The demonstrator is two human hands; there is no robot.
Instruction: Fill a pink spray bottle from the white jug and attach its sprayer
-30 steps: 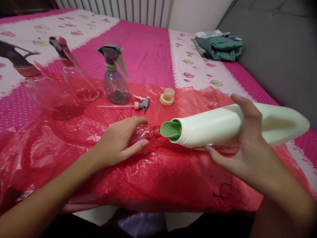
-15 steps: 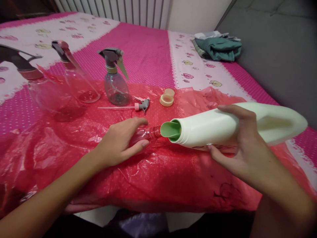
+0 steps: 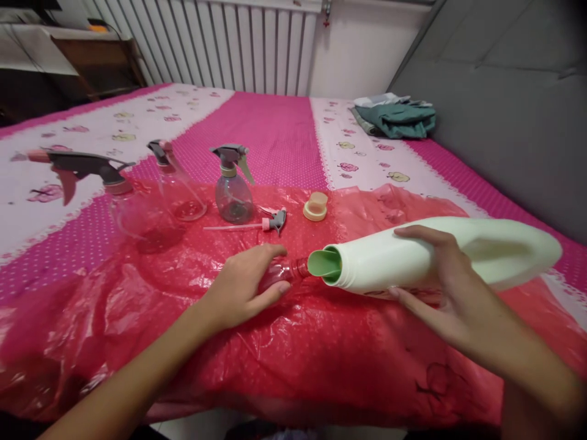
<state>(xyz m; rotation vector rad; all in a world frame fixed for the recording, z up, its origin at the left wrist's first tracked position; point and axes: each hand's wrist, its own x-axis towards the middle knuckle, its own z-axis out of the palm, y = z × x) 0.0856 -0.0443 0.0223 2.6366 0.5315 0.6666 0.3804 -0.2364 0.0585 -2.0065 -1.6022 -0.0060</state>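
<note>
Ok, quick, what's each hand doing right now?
Left hand: closed, holding a small clear bottle.
Right hand: closed, holding a large pale bottle.

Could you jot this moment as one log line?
left hand: holding clear bottle | right hand: gripping pale-green jug, green spout at bottle's neck | nearby: trigger sprayer head, yellow cap

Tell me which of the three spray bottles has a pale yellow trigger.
The greyish-blue bottle, rightmost of the three; the leftmost bottle and the middle bottle have pink ones.
</note>
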